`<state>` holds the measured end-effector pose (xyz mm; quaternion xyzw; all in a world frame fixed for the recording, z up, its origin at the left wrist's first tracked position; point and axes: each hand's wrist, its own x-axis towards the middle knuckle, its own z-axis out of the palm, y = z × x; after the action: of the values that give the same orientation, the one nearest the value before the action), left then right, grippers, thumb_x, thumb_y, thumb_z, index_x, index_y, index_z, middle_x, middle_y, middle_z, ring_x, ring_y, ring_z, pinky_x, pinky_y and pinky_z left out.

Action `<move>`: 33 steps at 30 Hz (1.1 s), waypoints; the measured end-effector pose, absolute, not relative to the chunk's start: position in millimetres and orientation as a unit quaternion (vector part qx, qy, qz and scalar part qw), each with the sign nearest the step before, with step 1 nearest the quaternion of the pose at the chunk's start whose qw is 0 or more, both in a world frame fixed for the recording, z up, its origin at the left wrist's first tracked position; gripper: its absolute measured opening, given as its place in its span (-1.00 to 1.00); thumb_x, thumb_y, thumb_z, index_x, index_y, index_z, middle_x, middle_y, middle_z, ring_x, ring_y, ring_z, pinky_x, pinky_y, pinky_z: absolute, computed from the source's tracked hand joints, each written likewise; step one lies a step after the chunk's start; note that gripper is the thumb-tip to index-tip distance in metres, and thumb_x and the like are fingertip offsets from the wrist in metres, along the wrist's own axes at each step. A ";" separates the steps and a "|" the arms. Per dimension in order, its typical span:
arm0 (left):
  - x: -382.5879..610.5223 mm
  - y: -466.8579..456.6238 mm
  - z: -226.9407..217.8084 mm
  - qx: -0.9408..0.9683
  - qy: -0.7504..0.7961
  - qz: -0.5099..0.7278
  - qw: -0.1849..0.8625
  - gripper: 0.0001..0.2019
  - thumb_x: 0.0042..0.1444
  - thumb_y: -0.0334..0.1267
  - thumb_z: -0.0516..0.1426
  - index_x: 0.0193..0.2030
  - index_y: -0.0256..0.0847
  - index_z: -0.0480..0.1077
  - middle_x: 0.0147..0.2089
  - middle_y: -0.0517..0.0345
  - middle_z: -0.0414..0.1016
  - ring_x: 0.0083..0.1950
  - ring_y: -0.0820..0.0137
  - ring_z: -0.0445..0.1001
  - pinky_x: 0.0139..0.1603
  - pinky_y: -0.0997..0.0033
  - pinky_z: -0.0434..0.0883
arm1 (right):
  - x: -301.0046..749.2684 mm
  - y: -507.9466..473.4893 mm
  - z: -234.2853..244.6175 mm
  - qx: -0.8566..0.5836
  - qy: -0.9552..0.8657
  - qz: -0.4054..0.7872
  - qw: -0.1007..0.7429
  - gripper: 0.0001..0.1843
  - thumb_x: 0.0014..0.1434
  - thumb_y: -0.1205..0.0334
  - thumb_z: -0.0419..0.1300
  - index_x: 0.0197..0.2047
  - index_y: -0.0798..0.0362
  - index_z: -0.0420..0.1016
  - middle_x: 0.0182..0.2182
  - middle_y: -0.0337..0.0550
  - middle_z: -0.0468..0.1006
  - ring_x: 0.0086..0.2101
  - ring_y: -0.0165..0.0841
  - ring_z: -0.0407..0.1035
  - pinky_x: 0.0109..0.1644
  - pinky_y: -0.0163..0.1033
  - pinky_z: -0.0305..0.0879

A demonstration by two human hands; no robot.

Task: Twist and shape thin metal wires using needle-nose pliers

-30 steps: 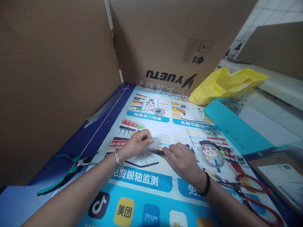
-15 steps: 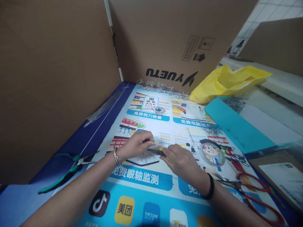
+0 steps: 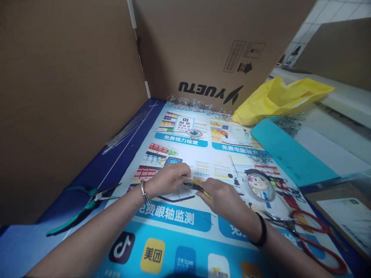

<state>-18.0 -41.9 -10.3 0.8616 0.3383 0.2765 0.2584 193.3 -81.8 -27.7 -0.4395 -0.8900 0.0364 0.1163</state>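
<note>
My right hand [image 3: 223, 195] is closed around a small pair of pliers [image 3: 194, 186] with dark jaws and a yellow handle. The jaws point left, reaching my left hand [image 3: 174, 178], whose fingers are pinched together just above their tip. Whatever the left fingers hold is too small or hidden to make out. Beneath both hands lies a printed poster [image 3: 174, 214], with several thin wire pieces on it near the jaws. A silver bangle [image 3: 145, 192] circles the left wrist and a black band [image 3: 261, 229] the right.
Green-handled pliers [image 3: 84, 208] lie open at left, near thin metal rods [image 3: 124, 131]. Red-handled scissors [image 3: 301, 227] and a round clear dish [image 3: 262, 187] are at right. Cardboard walls [image 3: 208, 46] enclose the back and left. A yellow bag [image 3: 278, 100] lies behind a turquoise sheet [image 3: 290, 150].
The pliers have turned slightly in my right hand, so more of the yellow handle shows. My left hand has shifted slightly right and down, bringing its fingers closer to the jaws.
</note>
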 end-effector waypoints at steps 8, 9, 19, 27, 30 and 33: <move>-16.5 -41.7 -15.4 0.886 0.319 0.256 0.221 -0.84 0.10 -0.47 -0.02 -0.43 -0.19 0.28 -0.45 0.19 0.37 -0.39 0.42 0.32 -0.39 0.50 0.15 | 194.1 -80.3 -24.0 -0.468 -0.876 0.082 0.078 -0.83 0.18 0.16 0.14 -0.20 0.03 0.48 -0.35 -0.15 0.53 -0.32 -0.30 0.44 -0.31 -0.28 0.26; -16.3 -41.7 -16.4 0.889 0.319 0.247 0.215 -0.84 0.11 -0.47 -0.02 -0.43 -0.19 0.28 -0.45 0.18 0.37 -0.38 0.41 0.32 -0.39 0.50 0.16 | 194.0 -80.0 -24.1 -0.471 -0.876 0.084 0.071 -0.83 0.18 0.16 0.14 -0.21 0.03 0.47 -0.35 -0.15 0.53 -0.32 -0.30 0.44 -0.31 -0.28 0.26; -19.8 -33.9 -22.5 0.859 0.386 0.262 0.213 -0.88 0.16 -0.42 0.02 -0.39 -0.22 0.30 -0.40 0.21 0.38 -0.35 0.45 0.35 -0.35 0.51 0.22 | 196.7 -71.5 -23.1 -0.481 -0.870 0.093 0.057 -0.73 0.18 0.08 0.11 -0.10 0.02 0.44 -0.26 -0.11 0.50 -0.19 -0.25 0.38 -0.17 -0.24 0.26; -26.8 -22.9 -31.3 0.844 0.417 0.264 0.211 -0.87 0.17 -0.38 0.04 -0.34 -0.20 0.39 -0.33 0.19 0.45 -0.25 0.43 0.41 -0.22 0.47 0.30 | 216.2 -54.9 -23.6 -0.531 -0.823 0.176 0.096 -0.69 0.19 0.03 0.07 -0.11 0.03 0.44 -0.20 -0.09 0.48 -0.19 -0.27 0.36 -0.16 -0.25 0.23; -24.3 -24.0 -33.2 0.851 0.413 0.251 0.205 -0.87 0.17 -0.37 0.04 -0.33 -0.20 0.40 -0.33 0.18 0.46 -0.25 0.43 0.41 -0.21 0.47 0.30 | 212.8 -52.7 -21.8 -0.525 -0.824 0.193 0.093 -0.70 0.18 0.03 0.08 -0.13 0.02 0.44 -0.22 -0.11 0.48 -0.21 -0.28 0.36 -0.19 -0.26 0.21; -21.8 -24.9 -33.4 0.854 0.414 0.244 0.202 -0.87 0.18 -0.36 0.04 -0.31 -0.21 0.42 -0.32 0.16 0.46 -0.25 0.42 0.41 -0.22 0.47 0.30 | 208.0 -51.3 -20.9 -0.519 -0.831 0.181 0.085 -0.71 0.17 0.03 0.09 -0.16 0.03 0.45 -0.24 -0.12 0.48 -0.22 -0.28 0.36 -0.21 -0.27 0.19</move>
<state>-21.8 -24.9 -33.4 0.8535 0.4136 0.2444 0.2016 208.0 -51.3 -20.9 -0.5187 -0.8311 0.1814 0.0849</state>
